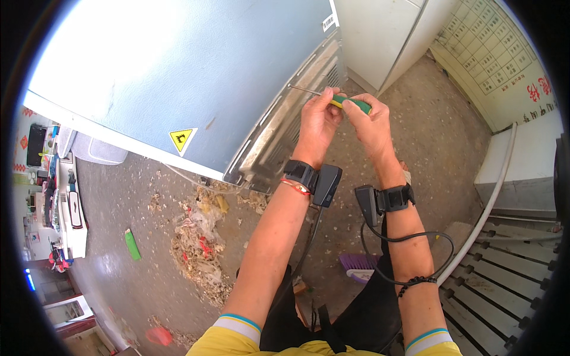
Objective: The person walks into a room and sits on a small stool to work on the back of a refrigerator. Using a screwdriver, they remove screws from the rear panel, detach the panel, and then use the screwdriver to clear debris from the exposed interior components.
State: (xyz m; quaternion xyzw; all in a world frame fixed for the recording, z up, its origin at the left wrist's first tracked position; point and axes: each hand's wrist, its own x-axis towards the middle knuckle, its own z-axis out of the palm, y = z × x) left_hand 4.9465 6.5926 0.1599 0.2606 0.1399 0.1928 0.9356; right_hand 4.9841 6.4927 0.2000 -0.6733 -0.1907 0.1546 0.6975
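Both my hands are on a screwdriver (pixel 359 106) with a green and yellow handle. My right hand (pixel 370 124) grips the handle's rear part, thumb along it. The fingers of my left hand (pixel 317 122) pinch the front of the handle, where the thin metal shaft (pixel 305 90) comes out. That shaft points left, its tip in front of the dusty lower rear cover (pixel 271 140) of a refrigerator; whether it touches cannot be told. Above the cover spreads the appliance's blue-grey back panel (pixel 209 84), which bears a yellow triangular flammability label (pixel 181 140).
Swept-up debris and plastic scraps (pixel 196 249) lie on the floor left of my arms, beyond them a green packet (pixel 132 244). A purple broom (pixel 360 268) rests by my legs. A slatted radiator (pixel 498 276) and pipe (pixel 503 178) stand right; a white cabinet (pixel 378 40) stands ahead.
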